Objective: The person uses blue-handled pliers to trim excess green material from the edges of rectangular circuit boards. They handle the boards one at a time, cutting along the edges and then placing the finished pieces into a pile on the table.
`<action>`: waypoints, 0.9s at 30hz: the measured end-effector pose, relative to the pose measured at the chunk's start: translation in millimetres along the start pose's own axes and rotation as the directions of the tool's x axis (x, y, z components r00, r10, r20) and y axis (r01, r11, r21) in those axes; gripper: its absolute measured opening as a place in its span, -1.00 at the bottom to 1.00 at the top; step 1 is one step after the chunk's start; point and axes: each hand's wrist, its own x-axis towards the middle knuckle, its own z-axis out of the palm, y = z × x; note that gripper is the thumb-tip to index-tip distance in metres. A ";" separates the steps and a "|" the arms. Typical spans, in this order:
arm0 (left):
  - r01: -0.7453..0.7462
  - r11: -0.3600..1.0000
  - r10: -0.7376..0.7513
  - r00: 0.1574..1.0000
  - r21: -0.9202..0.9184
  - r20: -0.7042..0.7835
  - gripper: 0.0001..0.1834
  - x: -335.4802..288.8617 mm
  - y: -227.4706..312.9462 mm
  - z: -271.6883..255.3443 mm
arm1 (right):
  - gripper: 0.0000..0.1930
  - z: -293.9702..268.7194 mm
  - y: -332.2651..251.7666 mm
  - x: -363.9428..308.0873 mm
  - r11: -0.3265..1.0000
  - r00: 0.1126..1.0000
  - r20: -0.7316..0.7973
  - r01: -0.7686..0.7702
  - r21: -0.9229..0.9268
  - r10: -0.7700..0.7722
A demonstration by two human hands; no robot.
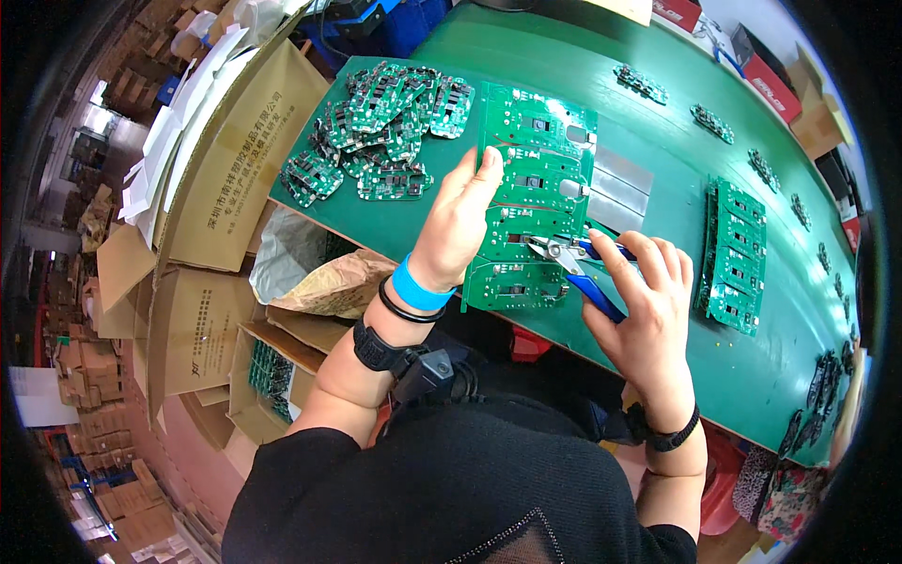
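Note:
A green circuit board panel [528, 211], made of several joined boards, is in front of me at the table's near edge. My left hand [453, 224] is closed on its left edge, the thumb lying over the top face. My right hand [650, 305] grips blue-handled cutting pliers [599, 293]. Their metal jaws rest at the panel's lower part, by a dark component near the joint between two boards. Whether the jaws touch the board I cannot tell. Part of the panel's left side is hidden under my left hand.
A heap of separated circuit boards [390, 113] lies at the left of the green table [526, 47]. Grey metal strips [622, 193] lie right of the panel, beyond them stacked panels [736, 256]. Single boards [711, 123] line the far side. Cardboard boxes [230, 160] stand left.

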 end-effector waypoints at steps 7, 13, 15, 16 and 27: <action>-0.002 1.000 0.002 1.000 0.008 -0.015 -0.60 1.5 3.9 2.6 | -0.32 1.2 0.4 4.8 1.000 1.000 0.001 0.009 -0.030 -0.009; 0.032 0.999 -0.032 0.999 -0.042 -0.004 -0.61 6.0 -3.0 -3.8 | -0.32 1.8 -0.3 7.3 0.999 1.000 0.018 0.000 -0.034 0.001; 0.040 0.998 -0.040 0.999 -0.049 -0.008 -0.61 6.2 -2.3 -3.8 | -0.31 1.7 0.2 8.3 0.999 1.000 0.007 0.013 -0.046 -0.013; 0.058 0.995 -0.058 0.998 -0.087 -0.003 -0.61 5.7 0.8 -0.9 | -0.32 0.9 0.2 9.0 0.998 1.000 -0.001 0.023 -0.055 -0.023; 0.147 0.969 -0.146 0.989 -0.197 0.019 -0.58 10.1 -2.0 -14.5 | -0.37 5.8 7.4 10.6 0.998 0.996 -0.089 0.035 0.059 -0.030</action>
